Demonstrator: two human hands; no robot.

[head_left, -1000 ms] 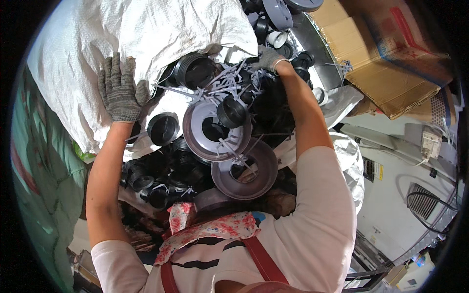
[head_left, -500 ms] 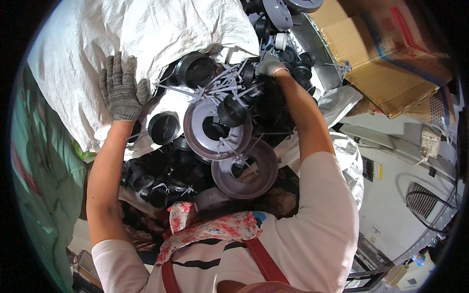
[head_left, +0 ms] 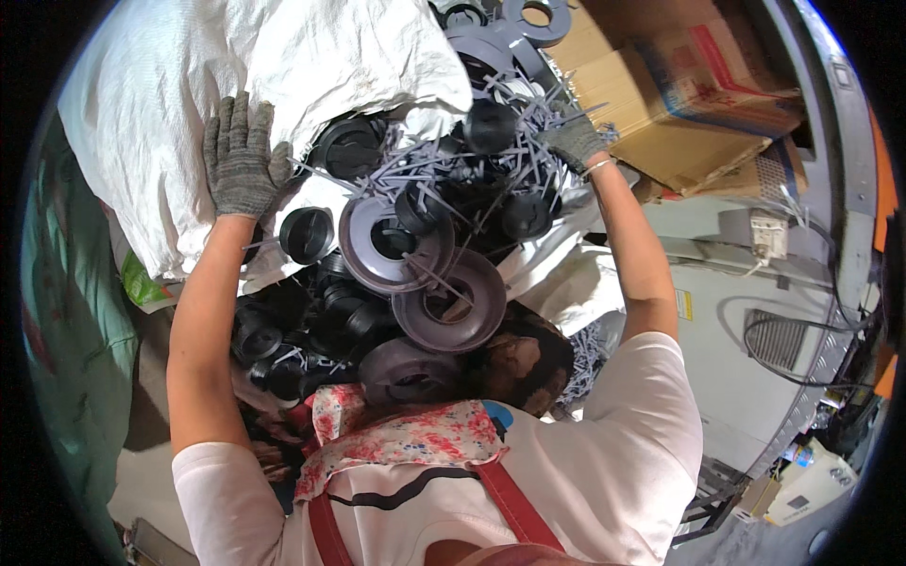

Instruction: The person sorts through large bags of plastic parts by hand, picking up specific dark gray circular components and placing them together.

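Grey plastic sticks (head_left: 411, 168) lie at the frame's upper centre; we judge them light, stiff, snappable: grip mid-length. Our left hand (head_left: 242, 162) has fingers spread; whether our right hand (head_left: 576, 141) grasps sticks, we cannot tell.

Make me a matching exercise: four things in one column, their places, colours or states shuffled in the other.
Things
1. Left hand
2. Right hand
3. Cardboard box
4. Cloth at the person's chest

Places, colours, states
A. White with a red floral print
B. Gloved, at the right side of the heap of plastic parts
C. Brown, at the picture's upper right
D. Gloved, fingers spread on the white sack

Pairs: 1-D, 2-B, 3-C, 4-A
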